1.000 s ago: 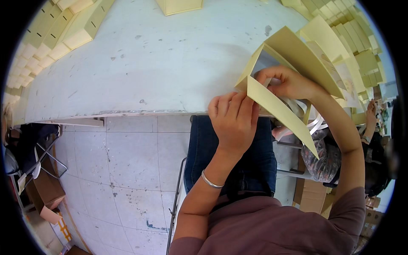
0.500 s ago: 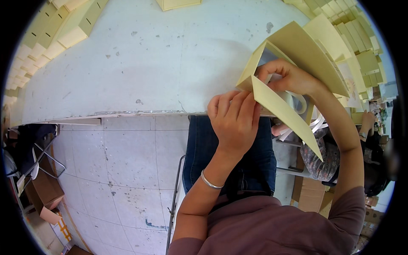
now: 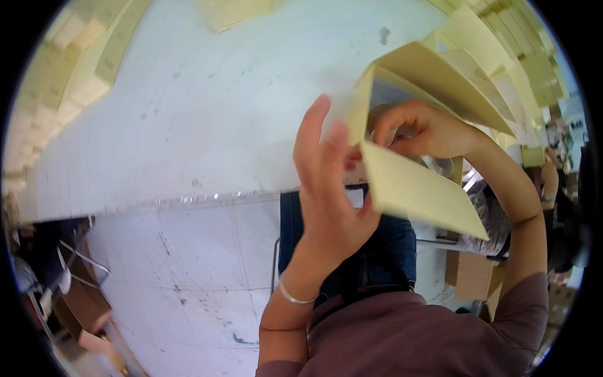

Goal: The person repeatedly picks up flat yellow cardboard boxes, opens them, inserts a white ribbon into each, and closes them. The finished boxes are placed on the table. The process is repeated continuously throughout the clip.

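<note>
A pale yellow cardboard box [image 3: 359,112] stands tilted at the table's near edge on the right, its flaps spread apart. My right hand [image 3: 430,131] reaches into its opening. The fingers there are curled together in a pinch; what they grip is hidden. A white looped strip [image 3: 445,166] shows beneath that hand, partly covered by the near flap. My left hand [image 3: 330,198] is beside the box's left side, fingers stretched upward and apart, smeared by motion. Its thumb is close to the near flap; whether they touch I cannot tell.
Stacked pale yellow boxes line the table's far left [image 3: 88,75] and far right [image 3: 515,38]. Another yellow box [image 3: 242,12] lies at the back. Brown cartons [image 3: 474,275] stand on the floor at the right, with a co-worker's arm [image 3: 549,179] beyond.
My left hand has come off the box's lower corner, its fingers opening and rising. The box has tipped, its near flap turning more toward me. My right hand stays inside. The view has shifted slightly.
</note>
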A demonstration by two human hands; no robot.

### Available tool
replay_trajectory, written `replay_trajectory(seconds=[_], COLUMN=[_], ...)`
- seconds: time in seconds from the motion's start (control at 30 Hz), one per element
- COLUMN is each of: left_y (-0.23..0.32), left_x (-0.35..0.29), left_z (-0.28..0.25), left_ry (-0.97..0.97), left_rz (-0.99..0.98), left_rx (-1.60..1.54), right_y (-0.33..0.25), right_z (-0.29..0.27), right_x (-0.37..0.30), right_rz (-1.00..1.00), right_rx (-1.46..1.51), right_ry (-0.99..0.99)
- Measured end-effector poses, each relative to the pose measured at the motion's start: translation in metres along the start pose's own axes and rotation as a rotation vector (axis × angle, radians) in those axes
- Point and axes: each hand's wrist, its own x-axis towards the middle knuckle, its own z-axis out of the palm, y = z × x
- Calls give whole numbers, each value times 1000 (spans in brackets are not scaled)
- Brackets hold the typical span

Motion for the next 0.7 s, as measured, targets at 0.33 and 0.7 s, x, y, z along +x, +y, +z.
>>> replay_trajectory(seconds=[0.33, 0.7], left_y=[-5, -4], left_x=[-15, -31], left_z=[-37, -30], left_ry=[-425, -453], left_rz=[29, 0], left_rx=[199, 145], right_y=[-28, -22], right_z=[6, 20], right_x=[-12, -50], right_rz=[-121, -65], right_rx=[-309, -466], right_ry=[244, 209])
